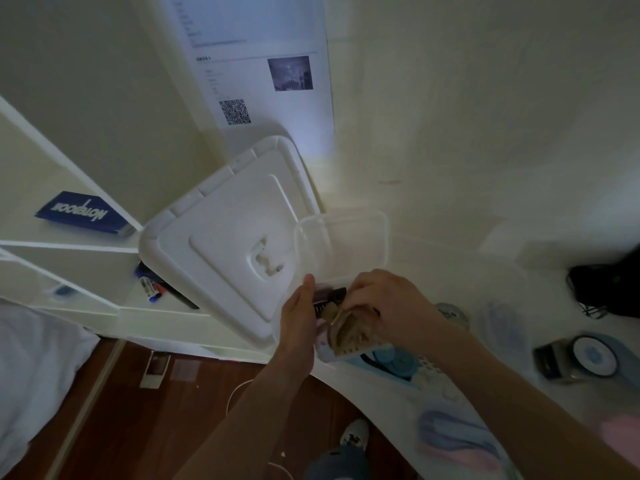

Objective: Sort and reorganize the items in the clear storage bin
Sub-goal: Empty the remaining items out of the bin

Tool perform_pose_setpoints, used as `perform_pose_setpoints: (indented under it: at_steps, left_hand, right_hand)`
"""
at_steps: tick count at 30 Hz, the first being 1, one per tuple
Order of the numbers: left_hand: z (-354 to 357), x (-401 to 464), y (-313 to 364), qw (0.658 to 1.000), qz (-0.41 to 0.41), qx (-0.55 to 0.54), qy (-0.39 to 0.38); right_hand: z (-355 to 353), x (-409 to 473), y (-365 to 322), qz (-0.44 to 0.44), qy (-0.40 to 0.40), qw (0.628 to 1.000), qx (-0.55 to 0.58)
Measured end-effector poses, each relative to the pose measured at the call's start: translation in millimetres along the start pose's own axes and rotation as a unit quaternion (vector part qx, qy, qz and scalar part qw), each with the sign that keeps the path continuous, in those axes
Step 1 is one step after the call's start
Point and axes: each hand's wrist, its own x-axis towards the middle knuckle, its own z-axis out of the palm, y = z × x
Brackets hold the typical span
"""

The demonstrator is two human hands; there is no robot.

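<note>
A small clear storage bin (341, 237) stands on the white desk, its near side hidden behind my hands. My left hand (299, 315) grips the bin's left wall, thumb up at the rim. My right hand (388, 303) holds a tan, patterned flat item (348, 332) over the bin's near end. Dark items (329, 296) show inside the bin between my hands. The bin's white lid (221, 237) leans against the wall to the left, handle recess facing me.
A blue notebook (83, 213) lies on the white shelf at left, with markers (152, 289) below it. On the desk at right sit a tape dispenser (581, 358), a light blue round item (394, 362) and a black object (606, 289). The wooden floor lies below.
</note>
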Motion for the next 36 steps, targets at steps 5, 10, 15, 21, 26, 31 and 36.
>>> perform_pose_setpoints:
  at_steps: [5, 10, 15, 21, 26, 31, 36]
  left_hand:
    - [-0.4, -4.0, 0.0, 1.0, 0.01, 0.023, -0.018]
    - [0.6, -1.9, -1.9, 1.0, -0.004, 0.012, -0.018]
    - [0.9, -2.6, -1.0, 1.0, 0.015, 0.0, -0.026]
    - [-0.5, 0.4, 2.2, 1.0, 0.008, -0.007, -0.008]
    - [6.6, 2.8, 1.4, 1.0, -0.013, -0.019, 0.014]
    - [9.3, 3.7, 1.0, 1.0, -0.01, -0.008, 0.016]
    - [7.2, 5.8, 8.9, 1.0, 0.001, 0.003, -0.001]
  right_hand:
    - [3.6, 19.2, -6.7, -0.102, -0.038, 0.99, -0.091]
    - [19.6, 31.6, -14.4, -0.133, -0.071, 0.982, -0.117]
    - [30.7, 25.4, -23.5, -0.039, 0.011, 0.999, -0.006]
    - [25.8, -3.7, -24.9, 0.143, 0.193, 0.966, 0.097]
    - [32.5, -14.3, -30.6, 0.234, 0.089, 0.963, 0.101]
    - [41.2, -8.1, -35.7, 0.243, 0.111, 0.96, 0.086]
    - [10.8, -35.6, -2.4, 0.275, 0.231, 0.93, 0.079]
